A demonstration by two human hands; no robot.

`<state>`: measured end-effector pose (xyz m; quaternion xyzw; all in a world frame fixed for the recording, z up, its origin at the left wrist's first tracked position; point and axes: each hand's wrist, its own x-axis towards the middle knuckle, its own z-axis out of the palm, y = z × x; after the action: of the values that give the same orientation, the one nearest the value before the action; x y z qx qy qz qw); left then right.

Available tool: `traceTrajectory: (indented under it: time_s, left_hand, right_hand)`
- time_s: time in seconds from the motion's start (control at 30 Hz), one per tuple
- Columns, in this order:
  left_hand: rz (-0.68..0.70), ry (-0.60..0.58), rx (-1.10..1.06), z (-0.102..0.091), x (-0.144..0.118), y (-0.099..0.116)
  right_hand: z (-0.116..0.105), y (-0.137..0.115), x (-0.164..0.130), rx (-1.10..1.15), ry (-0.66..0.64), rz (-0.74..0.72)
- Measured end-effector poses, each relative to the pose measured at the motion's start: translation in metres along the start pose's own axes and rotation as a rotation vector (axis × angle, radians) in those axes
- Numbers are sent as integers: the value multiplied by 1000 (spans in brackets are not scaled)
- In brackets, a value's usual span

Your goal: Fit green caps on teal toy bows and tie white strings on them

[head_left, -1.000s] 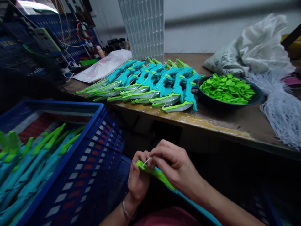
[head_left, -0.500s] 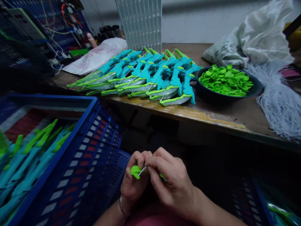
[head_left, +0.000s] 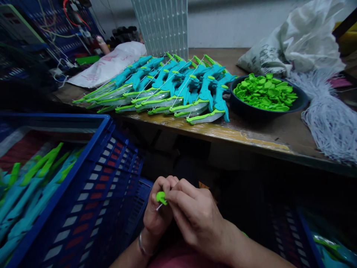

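Low in front of me, my left hand (head_left: 158, 214) is closed around a small bright-green plastic piece (head_left: 161, 197), whose rounded end sticks out between thumb and fingers. A thin white string (head_left: 159, 206) shows at the lower side of this piece, running towards the right fingertips. My right hand (head_left: 196, 216) pinches at the piece's right edge, seemingly on the string, its fingertips touching or nearly touching my left fingers. Whatever lies behind the two hands is mostly hidden. A bit of green (head_left: 244, 234) peeks out beyond my right wrist.
On the table (head_left: 217, 134) lie several turquoise-and-green toy bows (head_left: 206, 89), beside a dark bowl (head_left: 242, 111) of green plastic pieces (head_left: 264, 93). A bundle of white strings (head_left: 329, 119) hangs at right. A blue crate (head_left: 92, 163) with more toy parts (head_left: 30, 197) stands left.
My right fingertips have moved left, up against the green piece. The string that stretched from it to my right hand now shows as a short length below it. The view has shifted slightly.
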<state>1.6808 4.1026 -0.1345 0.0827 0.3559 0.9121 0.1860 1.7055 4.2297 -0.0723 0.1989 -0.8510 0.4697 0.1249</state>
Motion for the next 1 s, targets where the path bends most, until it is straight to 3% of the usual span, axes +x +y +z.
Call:
traceTrajectory:
  time_s: [0.2, 0.37, 0.43, 0.57, 0.73, 0.83, 1.0]
  left_hand:
    - [-112, 110, 22, 1, 6, 6]
    - [-252, 199, 72, -2, 5, 9]
    - [-258, 242, 124, -4, 3, 5]
    - [-134, 308, 370, -9, 1, -6]
    - [-103, 129, 519, -12, 9, -3]
    - [-76, 93, 610, -16, 13, 1]
    - [-29, 129, 669, -19, 12, 0]
  right_hand:
    - [7, 16, -2, -326, 130, -203]
    - [11, 35, -4, -517, 128, -313]
    - [11, 38, -2, -512, 148, -284]
    - [-4, 31, 12, -410, 195, -238]
    - [-33, 21, 31, -89, 397, -27]
    - [-31, 30, 25, -53, 314, 42]
    - [-17, 36, 7, -142, 84, -9]
